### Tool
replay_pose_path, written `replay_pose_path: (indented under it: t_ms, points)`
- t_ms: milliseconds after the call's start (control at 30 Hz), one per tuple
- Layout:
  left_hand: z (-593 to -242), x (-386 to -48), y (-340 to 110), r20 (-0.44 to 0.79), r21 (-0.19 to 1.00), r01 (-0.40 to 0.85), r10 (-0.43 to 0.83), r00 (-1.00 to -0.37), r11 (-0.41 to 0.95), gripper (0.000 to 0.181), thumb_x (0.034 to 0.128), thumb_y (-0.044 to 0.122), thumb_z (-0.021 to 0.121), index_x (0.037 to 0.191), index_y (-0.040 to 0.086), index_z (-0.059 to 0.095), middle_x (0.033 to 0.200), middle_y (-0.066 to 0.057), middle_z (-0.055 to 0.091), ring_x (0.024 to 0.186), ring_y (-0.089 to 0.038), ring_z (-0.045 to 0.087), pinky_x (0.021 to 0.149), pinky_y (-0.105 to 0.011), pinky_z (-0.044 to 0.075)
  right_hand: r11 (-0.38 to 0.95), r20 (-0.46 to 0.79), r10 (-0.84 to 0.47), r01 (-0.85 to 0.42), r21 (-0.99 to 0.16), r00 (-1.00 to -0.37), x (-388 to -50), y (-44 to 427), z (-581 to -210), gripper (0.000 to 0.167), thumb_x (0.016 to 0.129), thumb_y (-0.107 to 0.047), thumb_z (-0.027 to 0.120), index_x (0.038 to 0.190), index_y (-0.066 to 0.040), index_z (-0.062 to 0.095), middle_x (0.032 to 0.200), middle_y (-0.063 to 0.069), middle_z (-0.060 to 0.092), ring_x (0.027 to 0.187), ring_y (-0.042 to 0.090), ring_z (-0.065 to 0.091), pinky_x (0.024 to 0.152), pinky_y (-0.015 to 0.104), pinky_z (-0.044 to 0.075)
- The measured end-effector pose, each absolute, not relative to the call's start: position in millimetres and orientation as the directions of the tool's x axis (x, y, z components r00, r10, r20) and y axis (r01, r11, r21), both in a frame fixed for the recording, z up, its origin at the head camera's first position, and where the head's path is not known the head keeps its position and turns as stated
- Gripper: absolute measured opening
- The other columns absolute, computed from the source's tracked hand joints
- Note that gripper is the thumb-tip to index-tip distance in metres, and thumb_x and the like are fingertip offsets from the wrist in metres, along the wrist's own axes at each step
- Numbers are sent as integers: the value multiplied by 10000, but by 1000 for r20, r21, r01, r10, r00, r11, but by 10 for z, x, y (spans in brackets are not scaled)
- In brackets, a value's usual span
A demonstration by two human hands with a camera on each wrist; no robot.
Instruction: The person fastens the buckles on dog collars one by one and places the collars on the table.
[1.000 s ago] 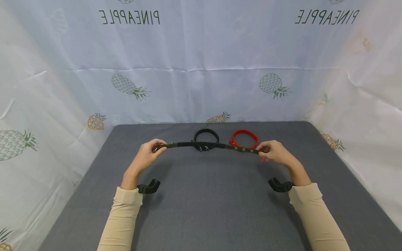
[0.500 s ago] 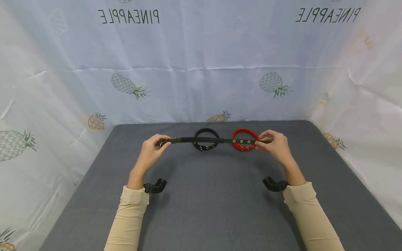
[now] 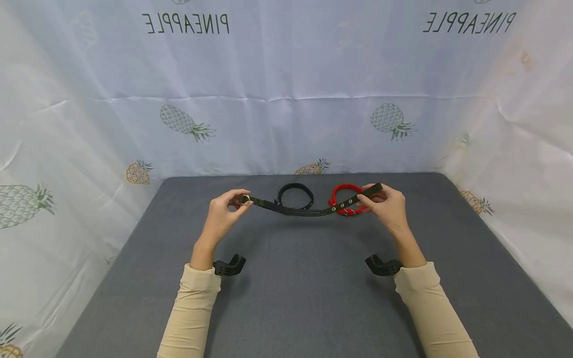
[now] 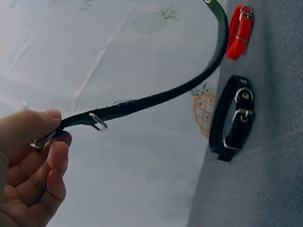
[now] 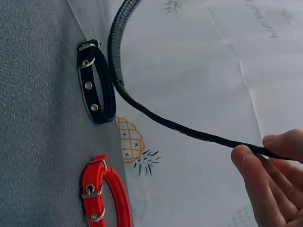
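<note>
Between both hands hangs an unbuckled dark green pet collar [image 3: 301, 212], sagging in the middle, with a black ribbed section and metal eyelets towards its right end. My left hand [image 3: 222, 213] pinches the buckle end between thumb and fingers; a metal loop [image 4: 98, 122] shows on the strap beside the fingertips. The right hand [image 3: 388, 208] pinches the strap near its plain tip, thumb against fingers. Behind the strap, a black collar [image 3: 295, 186] and a red collar [image 3: 346, 187] stand on the table, each buckled into a ring.
A grey cloth covers the table [image 3: 295, 288]. White curtain fabric [image 3: 286, 124] with pineapple prints surrounds it at the back and sides. Each wrist wears a black camera mount [image 3: 230, 265].
Both hands have drawn closer together. The collar, arched upward and then straight, now sags in the middle, and its right tip has turned upward.
</note>
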State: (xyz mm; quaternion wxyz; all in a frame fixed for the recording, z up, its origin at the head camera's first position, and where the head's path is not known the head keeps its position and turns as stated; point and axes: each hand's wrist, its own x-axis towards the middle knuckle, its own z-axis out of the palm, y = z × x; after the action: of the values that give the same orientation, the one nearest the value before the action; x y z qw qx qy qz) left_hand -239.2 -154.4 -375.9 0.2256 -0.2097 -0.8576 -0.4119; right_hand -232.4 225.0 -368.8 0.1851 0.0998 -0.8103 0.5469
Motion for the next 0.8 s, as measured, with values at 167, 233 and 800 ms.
replay_pose_path:
  t_ms: [167, 233, 800]
  points:
    - [-3755, -2392, -1488, 574, 606, 577, 201, -794, 547, 259, 818, 48, 748, 1073, 24, 705, 827, -118, 685, 707, -138, 624, 672, -288, 546, 419, 432, -12, -396, -817, -902, -2322, 2150, -3725, 196, 861, -38, 703, 998, 100, 681, 761, 204, 721, 544, -72, 638, 547, 237, 570]
    - [-3746, -2390, -1469, 578, 604, 592, 219, -786, 533, 252, 818, 46, 747, 1066, 26, 711, 849, -121, 701, 715, -126, 630, 670, -281, 548, 416, 437, -45, -415, -810, -898, -2322, 2096, -3733, 177, 860, -29, 701, 976, 103, 684, 807, 328, 685, 533, -51, 639, 543, 253, 570]
    - [-3686, -2389, -1264, 541, 640, 648, 356, -762, 413, 210, 795, 40, 763, 1004, 27, 741, 910, -107, 690, 793, -113, 570, 772, -343, 543, 359, 381, -146, -408, -840, -913, -2290, 1691, -3723, 220, 839, -6, 712, 1032, 96, 680, 928, 328, 699, 561, 5, 632, 565, 262, 577]
